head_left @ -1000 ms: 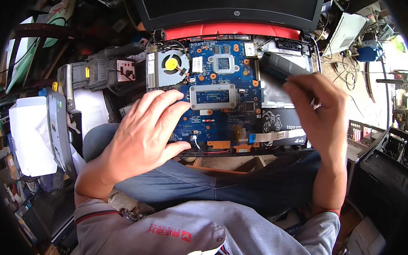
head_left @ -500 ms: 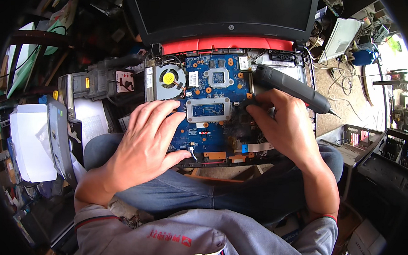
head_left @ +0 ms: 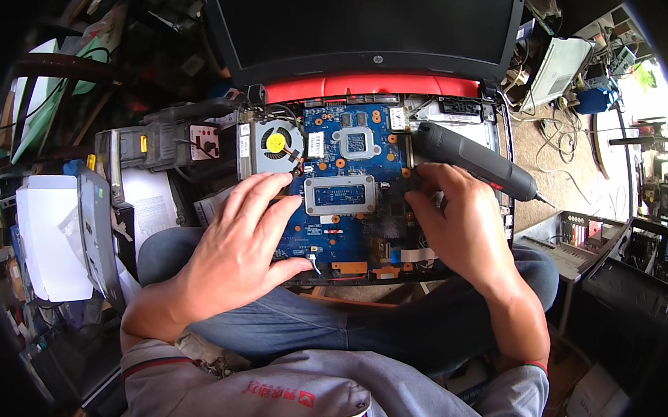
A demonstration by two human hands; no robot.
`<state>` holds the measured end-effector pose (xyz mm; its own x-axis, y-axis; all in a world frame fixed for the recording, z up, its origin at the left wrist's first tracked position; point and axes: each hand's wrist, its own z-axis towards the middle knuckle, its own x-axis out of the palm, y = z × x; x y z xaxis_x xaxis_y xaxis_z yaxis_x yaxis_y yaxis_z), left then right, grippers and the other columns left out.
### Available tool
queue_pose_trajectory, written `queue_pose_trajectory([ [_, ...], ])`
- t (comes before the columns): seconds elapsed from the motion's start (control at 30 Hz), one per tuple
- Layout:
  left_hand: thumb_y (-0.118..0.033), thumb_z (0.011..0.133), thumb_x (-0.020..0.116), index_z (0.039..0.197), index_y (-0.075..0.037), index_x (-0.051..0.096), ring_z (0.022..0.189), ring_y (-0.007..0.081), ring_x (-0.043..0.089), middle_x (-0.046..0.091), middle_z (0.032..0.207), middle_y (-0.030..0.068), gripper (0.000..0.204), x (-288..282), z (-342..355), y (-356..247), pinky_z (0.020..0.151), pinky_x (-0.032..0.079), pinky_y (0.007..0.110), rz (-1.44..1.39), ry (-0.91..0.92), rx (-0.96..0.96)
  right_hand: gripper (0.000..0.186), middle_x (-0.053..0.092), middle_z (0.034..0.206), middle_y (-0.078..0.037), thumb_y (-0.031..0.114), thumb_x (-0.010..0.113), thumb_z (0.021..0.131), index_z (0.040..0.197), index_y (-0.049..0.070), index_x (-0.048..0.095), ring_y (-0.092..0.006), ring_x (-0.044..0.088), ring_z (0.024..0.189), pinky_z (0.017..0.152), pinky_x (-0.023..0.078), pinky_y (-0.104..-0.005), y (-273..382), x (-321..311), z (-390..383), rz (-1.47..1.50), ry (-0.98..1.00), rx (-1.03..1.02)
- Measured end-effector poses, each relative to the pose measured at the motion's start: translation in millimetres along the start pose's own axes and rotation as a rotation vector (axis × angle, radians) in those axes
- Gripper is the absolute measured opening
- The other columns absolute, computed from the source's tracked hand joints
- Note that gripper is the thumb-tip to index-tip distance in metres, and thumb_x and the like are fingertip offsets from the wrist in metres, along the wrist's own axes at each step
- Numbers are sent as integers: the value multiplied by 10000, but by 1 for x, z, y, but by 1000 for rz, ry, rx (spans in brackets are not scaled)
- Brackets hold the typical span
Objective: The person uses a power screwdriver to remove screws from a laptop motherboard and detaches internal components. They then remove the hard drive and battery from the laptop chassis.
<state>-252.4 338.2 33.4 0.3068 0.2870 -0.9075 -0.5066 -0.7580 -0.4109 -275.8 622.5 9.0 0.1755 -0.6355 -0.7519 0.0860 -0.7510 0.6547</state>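
Observation:
An opened laptop lies across my lap, its blue motherboard (head_left: 340, 167) bare and a silver fan (head_left: 270, 158) at its left. My left hand (head_left: 234, 233) is open over the board's left side, fingers spread, with the thumb beside a small white cable plug (head_left: 313, 257) near the front edge. At the board's right side, my right hand (head_left: 462, 219) has bent fingers; thumb and forefinger stay apart around a dark patch, and nothing shows between them. Just beyond the right hand, a black electric screwdriver (head_left: 476, 157) rests across the laptop's right part, bit pointing right.
The dark laptop screen (head_left: 366, 25) stands behind, above a red strip (head_left: 378, 86). A grey power tool (head_left: 160, 140), white paper (head_left: 57, 239) and a leaning dark panel (head_left: 98, 234) are at left. On the right are loose cables (head_left: 556, 145) and a metal case (head_left: 574, 236).
The laptop and both hands appear slightly lower in the picture, along with the surroundings. The hands keep nearly the same places on the board.

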Motion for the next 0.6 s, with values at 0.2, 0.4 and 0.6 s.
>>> queue_pose_trajectory([
  [0.2,-304,695,901,1288,45,541,1324,427,443,428,1428,223,776,0,0,-1,1076,431,506,13,2,19,204,695,899,-173,78,727,856,1022,-33,686,-305,678,761,689,528,-378,1,6,-3,68,-38,69],
  [0.4,-335,710,890,1284,38,549,1326,417,440,432,1427,212,765,1,1,-1,1075,434,502,32,5,16,177,693,896,-201,96,713,857,968,-33,663,-385,695,836,757,548,-440,7,7,1,104,-32,161],
  [0.6,-363,713,886,1287,35,550,1336,407,433,439,1441,202,775,1,1,-1,1088,428,500,49,11,9,194,689,898,-207,94,719,853,979,-44,667,-393,690,836,756,542,-439,4,6,1,145,-23,179],
])
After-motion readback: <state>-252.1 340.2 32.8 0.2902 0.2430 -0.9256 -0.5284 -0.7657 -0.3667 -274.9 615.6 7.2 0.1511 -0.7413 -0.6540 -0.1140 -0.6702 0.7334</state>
